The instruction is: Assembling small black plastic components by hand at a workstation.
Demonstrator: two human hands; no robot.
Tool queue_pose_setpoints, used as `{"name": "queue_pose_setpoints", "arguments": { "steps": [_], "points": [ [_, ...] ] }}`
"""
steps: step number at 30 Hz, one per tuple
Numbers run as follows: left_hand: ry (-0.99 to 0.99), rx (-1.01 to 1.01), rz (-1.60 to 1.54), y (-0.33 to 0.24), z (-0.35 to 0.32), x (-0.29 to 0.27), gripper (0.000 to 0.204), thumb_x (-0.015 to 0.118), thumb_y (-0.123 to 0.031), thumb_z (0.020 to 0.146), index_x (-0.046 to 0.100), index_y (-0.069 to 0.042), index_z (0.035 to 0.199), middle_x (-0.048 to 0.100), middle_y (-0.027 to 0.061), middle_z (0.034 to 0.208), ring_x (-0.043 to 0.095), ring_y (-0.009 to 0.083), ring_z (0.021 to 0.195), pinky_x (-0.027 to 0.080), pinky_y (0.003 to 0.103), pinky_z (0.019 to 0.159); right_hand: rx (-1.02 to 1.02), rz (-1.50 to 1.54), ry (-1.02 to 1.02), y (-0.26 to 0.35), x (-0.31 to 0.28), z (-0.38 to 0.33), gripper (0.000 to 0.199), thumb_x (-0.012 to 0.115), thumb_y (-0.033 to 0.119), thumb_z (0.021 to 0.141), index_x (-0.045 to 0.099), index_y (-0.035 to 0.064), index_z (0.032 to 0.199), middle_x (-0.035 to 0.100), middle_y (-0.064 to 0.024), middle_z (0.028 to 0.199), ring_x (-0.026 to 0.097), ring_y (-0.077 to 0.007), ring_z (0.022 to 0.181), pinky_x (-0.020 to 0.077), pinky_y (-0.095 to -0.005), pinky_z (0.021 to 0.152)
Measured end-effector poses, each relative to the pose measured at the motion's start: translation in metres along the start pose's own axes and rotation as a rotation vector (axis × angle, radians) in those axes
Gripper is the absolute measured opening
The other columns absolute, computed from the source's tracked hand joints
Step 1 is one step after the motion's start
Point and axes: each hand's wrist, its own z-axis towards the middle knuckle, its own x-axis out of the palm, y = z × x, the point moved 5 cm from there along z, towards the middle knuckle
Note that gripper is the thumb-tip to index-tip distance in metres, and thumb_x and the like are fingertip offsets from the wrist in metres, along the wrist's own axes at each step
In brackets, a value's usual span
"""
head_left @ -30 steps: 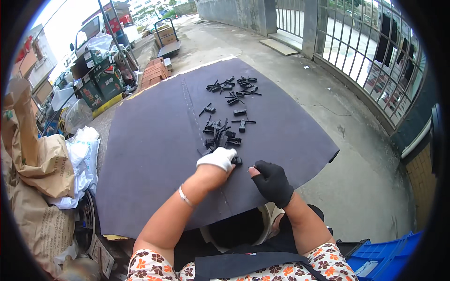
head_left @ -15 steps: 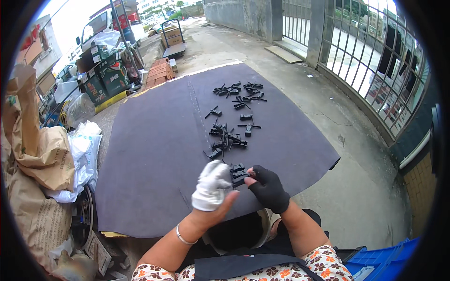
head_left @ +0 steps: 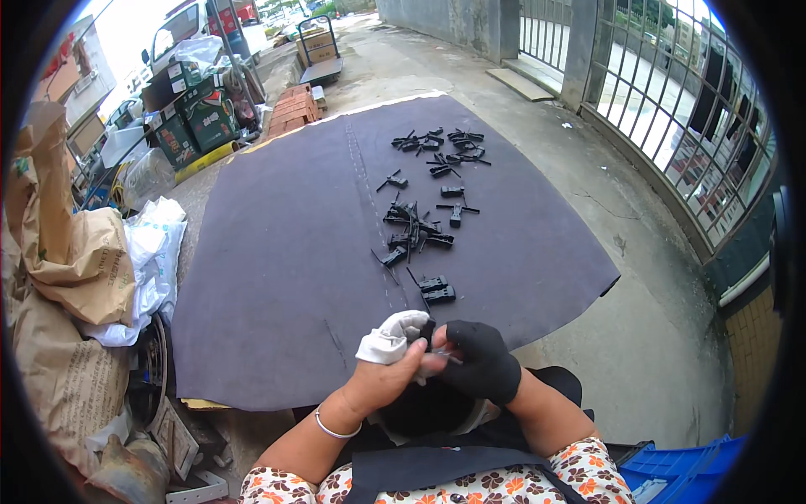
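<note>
My left hand (head_left: 395, 343), in a white glove with bare fingertips, pinches a small black plastic part (head_left: 428, 329) at the table's near edge. My right hand (head_left: 480, 359), in a black fingerless glove, is closed beside it, its fingertips meeting the left ones. A thin, pale sliver shows at the right fingertips, too blurred to name. Just beyond my hands lie two black plastic parts (head_left: 437, 289) side by side. Farther up is a heap of similar black parts (head_left: 411, 228) with thin arms, then a few single ones and another cluster (head_left: 453, 149) toward the far edge.
The parts lie on a dark cloth-covered table (head_left: 277, 269). A dark-mouthed bucket (head_left: 428, 412) stands under its near edge. Paper sacks (head_left: 75, 260) and white plastic bags (head_left: 155, 269) crowd the left side. A blue crate (head_left: 680, 475) sits at lower right; a barred fence (head_left: 663, 109) runs beyond.
Black parts that were between my hands now lie on the cloth just ahead. My hands have drawn closer together and nearer to me, with one black part between the fingers. The view has shifted slightly.
</note>
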Motion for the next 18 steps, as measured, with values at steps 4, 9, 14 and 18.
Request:
{"name": "queue_pose_setpoints", "arguments": {
  "steps": [4,9,14,18],
  "points": [
    [0.053,0.065,0.085,-0.016,-0.008,0.013,0.027,0.054,-0.004,0.088,0.049,0.002,0.114,0.061,0.0033,0.079,0.057,0.0074,0.061,0.047,0.022,0.053,0.244,0.033,-0.103,-0.022,-0.003,0.0,0.016,0.07,0.013,0.077,0.058,0.0045,0.081,0.055,-0.0055,0.065,0.048,-0.0119,0.054,0.0425,-0.0263,0.055],
    [-0.038,0.049,0.198,-0.013,-0.004,0.007,0.024,0.054,-0.002,0.087,0.051,0.004,0.11,0.061,0.0032,0.07,0.054,0.0067,0.054,0.045,0.021,0.05,0.264,0.173,0.061,-0.027,0.0,0.001,0.018,0.057,0.018,0.087,0.06,0.0012,0.086,0.057,-0.014,0.067,0.054,-0.0212,0.058,0.0437,-0.031,0.058],
    [-0.139,0.366,0.53,-0.019,-0.004,0.005,0.022,0.057,-0.002,0.083,0.055,0.004,0.104,0.065,0.0075,0.076,0.058,0.0115,0.059,0.048,0.025,0.056,0.23,0.007,0.115,-0.019,0.009,0.0,0.021,0.052,0.019,0.09,0.061,0.0006,0.093,0.06,-0.0192,0.077,0.058,-0.0315,0.066,0.0454,-0.0336,0.062],
    [-0.258,0.664,0.924,-0.033,-0.011,0.014,0.021,0.062,0.0,0.078,0.059,0.002,0.099,0.066,0.0108,0.081,0.062,0.0165,0.07,0.05,0.03,0.067,0.311,0.048,0.079,-0.025,0.012,0.0,0.02,0.053,0.017,0.089,0.061,0.0007,0.096,0.061,-0.0196,0.078,0.059,-0.0322,0.068,0.0459,-0.0329,0.063]
  ]
}}
